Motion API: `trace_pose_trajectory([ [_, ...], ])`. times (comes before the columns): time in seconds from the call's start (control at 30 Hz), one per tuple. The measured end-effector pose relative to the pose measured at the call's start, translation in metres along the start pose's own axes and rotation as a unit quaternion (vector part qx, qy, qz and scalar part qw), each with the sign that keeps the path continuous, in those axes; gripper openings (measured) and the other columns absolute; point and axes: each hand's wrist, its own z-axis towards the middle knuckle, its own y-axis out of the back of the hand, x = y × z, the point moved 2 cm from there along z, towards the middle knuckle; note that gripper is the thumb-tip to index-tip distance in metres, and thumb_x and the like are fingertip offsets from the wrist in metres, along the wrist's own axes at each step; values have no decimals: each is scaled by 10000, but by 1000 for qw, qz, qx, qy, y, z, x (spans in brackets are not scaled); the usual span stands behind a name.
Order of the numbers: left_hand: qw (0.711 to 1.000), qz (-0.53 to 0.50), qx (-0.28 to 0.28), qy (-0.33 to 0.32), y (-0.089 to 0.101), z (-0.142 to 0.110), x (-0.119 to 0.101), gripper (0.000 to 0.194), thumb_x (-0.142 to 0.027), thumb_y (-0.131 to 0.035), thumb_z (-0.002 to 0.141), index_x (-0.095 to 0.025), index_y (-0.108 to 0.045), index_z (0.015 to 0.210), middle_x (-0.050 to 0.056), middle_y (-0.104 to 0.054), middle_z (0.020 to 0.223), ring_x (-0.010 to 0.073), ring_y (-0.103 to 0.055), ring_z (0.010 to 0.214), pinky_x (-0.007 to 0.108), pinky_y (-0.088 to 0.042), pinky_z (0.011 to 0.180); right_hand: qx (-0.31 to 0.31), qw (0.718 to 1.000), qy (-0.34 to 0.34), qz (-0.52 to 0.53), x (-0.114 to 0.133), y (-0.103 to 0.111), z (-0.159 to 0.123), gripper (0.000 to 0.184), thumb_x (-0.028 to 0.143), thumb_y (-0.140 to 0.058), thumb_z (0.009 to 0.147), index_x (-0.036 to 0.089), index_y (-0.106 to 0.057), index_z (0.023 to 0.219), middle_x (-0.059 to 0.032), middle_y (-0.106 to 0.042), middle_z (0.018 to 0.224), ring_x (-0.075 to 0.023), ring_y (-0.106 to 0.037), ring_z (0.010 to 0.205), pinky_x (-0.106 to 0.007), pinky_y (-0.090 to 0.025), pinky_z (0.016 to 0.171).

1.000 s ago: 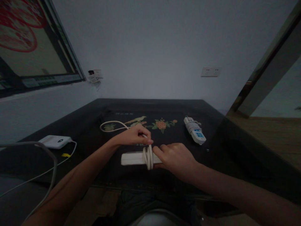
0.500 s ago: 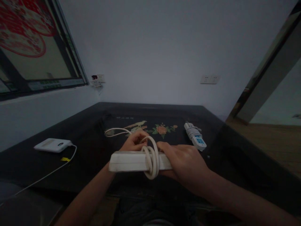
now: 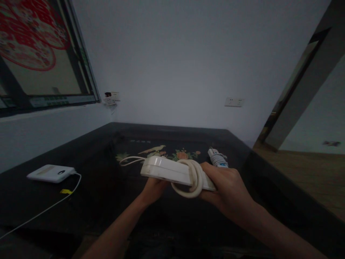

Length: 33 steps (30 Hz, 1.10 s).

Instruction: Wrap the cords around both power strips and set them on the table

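Observation:
My right hand (image 3: 228,183) is closed around the right end of a white power strip (image 3: 165,169), which is held above the table and tilted down to the right. Its thick off-white cord (image 3: 198,178) is looped several times around the strip, close to my right fingers. A loose loop of the cord sticks out behind the strip's left end. My left hand (image 3: 154,187) is under and behind the strip, with its fingers hidden by it.
A black table (image 3: 97,201) with a bird and flower print fills the foreground. On it lie a second power strip (image 3: 217,158) with grey cord wound round it, a white box-shaped device (image 3: 51,173) with a thin cable, and a yellow scrap (image 3: 66,191). Wall sockets (image 3: 234,102) are beyond.
The power strip has risen, shifted right and turned so its left end is higher. My left hand has gone from pinching the cord behind the strip to lower down, beneath it.

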Motion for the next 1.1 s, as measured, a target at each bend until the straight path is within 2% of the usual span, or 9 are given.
trace_pose_trajectory([
  [0.07, 999, -40, -20, 5, -1, -4, -13, 414, -487, -425, 891, -171, -619, 705, 33, -578, 601, 171, -546, 602, 273, -456, 578, -10, 998, -32, 55, -5, 3, 0, 340, 517, -567, 833, 198, -625, 938, -43, -700, 751, -177, -628, 620, -246, -402, 525],
  [0.13, 998, -56, -15, 21, 0, -7, -29, 421, -479, -415, 908, -164, -621, 720, -8, -491, 534, 120, -457, 498, 225, -376, 496, -23, 991, -58, 120, -11, 4, 2, 345, 501, -604, 809, 197, -629, 970, -42, -702, 794, -181, -634, 664, -243, -437, 554],
  [0.23, 998, -52, -14, 26, 2, -9, -46, 394, -445, -402, 929, -157, -644, 814, -35, -440, 548, 96, -408, 486, 214, -309, 483, -38, 980, -71, 184, -21, 3, 7, 326, 457, -641, 785, 185, -651, 965, -58, -705, 892, -211, -647, 791, -275, -488, 648],
  [0.3, 999, -31, -23, 37, 3, -9, -51, 375, -432, -415, 927, -152, -638, 814, -42, -416, 555, 92, -389, 496, 217, -286, 494, -35, 975, -73, 209, -28, -2, 11, 369, 413, -666, 770, 180, -649, 1056, -75, -701, 998, -241, -643, 917, -323, -501, 761],
  [0.4, 996, -4, -45, 76, 0, -10, -48, 344, -461, -501, 875, -151, -590, 754, -53, -385, 557, 90, -354, 506, 219, -264, 501, -11, 965, -91, 247, -36, -17, 16, 435, 368, -678, 761, 183, -622, 1151, -82, -688, 1100, -260, -624, 1030, -375, -485, 869],
  [0.57, 983, -17, -102, 154, -8, -8, -33, 428, -520, -624, 753, -177, -418, 603, -60, -322, 570, 93, -314, 548, 217, -245, 508, -4, 952, -121, 282, -37, -38, 21, 407, 351, -680, 756, 193, -623, 1127, -73, -689, 1121, -255, -627, 1042, -387, -475, 899],
  [0.8, 971, -77, -127, 187, -10, -4, -21, 449, -503, -659, 719, -175, -401, 555, -59, -279, 560, 87, -284, 542, 221, -236, 507, 5, 943, -132, 305, -34, -59, 22, 460, 395, -676, 776, 194, -580, 1178, -84, -665, 1135, -253, -617, 1058, -396, -464, 918],
  [0.97, 963, -133, -124, 199, -11, -4, -12, 407, -500, -710, 677, -155, -520, 575, -44, -396, 541, 106, -380, 552, 224, -308, 523, 27, 938, -132, 318, -32, -59, 20, 495, 419, -648, 803, 176, -537, 1220, -96, -645, 1145, -247, -605, 1074, -398, -454, 938],
  [1.1, 958, -159, -125, 205, -12, -3, -8, 396, -498, -726, 657, -150, -558, 573, -23, -469, 542, 130, -441, 569, 236, -338, 528, 110, 914, -98, 377, -35, -48, 17, 661, 367, -721, 734, 173, -459, 1309, -110, -577, 1269, -244, -545, 1168, -383, -431, 983],
])
